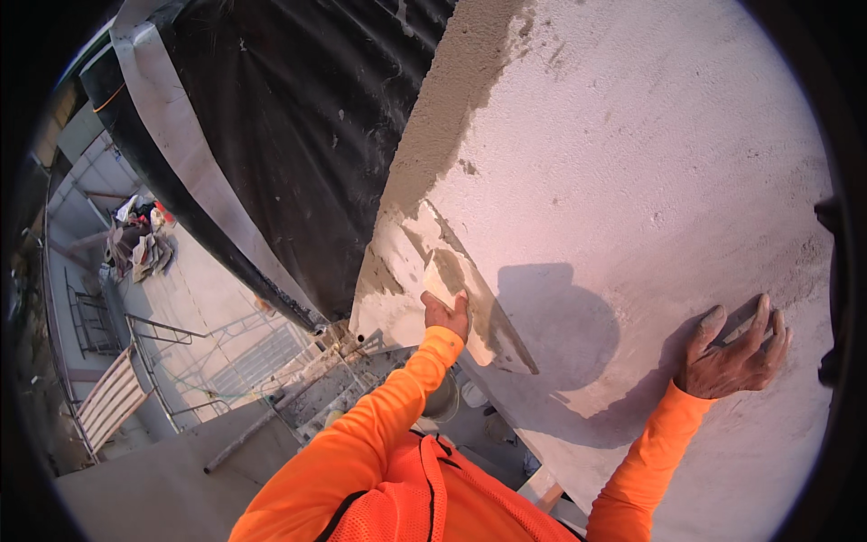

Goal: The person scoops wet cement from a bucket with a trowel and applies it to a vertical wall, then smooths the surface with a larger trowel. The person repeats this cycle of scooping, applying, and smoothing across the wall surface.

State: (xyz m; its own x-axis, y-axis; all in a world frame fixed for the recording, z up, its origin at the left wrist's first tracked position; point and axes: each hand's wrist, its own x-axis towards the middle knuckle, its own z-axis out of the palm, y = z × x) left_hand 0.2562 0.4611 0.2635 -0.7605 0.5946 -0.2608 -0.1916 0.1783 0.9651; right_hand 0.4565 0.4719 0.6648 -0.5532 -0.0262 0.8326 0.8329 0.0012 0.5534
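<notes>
My left hand (449, 316) is closed around the handle of a long flat plastering float (488, 316), smeared with wet plaster. The float lies along the left edge of a pale plastered wall (632, 117); whether its whole face touches the surface I cannot tell. A darker, damp strip of plaster (442, 135) runs up that edge. My right hand (733, 354) is at the wall's right side with fingers spread and nothing in them. The fingertips look plaster-dusted. Both arms wear orange sleeves, and my shadow falls on the wall between the hands.
Black sheeting (289, 108) hangs beside the wall's left edge, bordered by a pale strip (172, 108). Below are scaffold planks with a bucket (442, 397) and a pole (239, 443). Far down left, a heap of cloths or sacks (140, 248) lies near metal frames (163, 330).
</notes>
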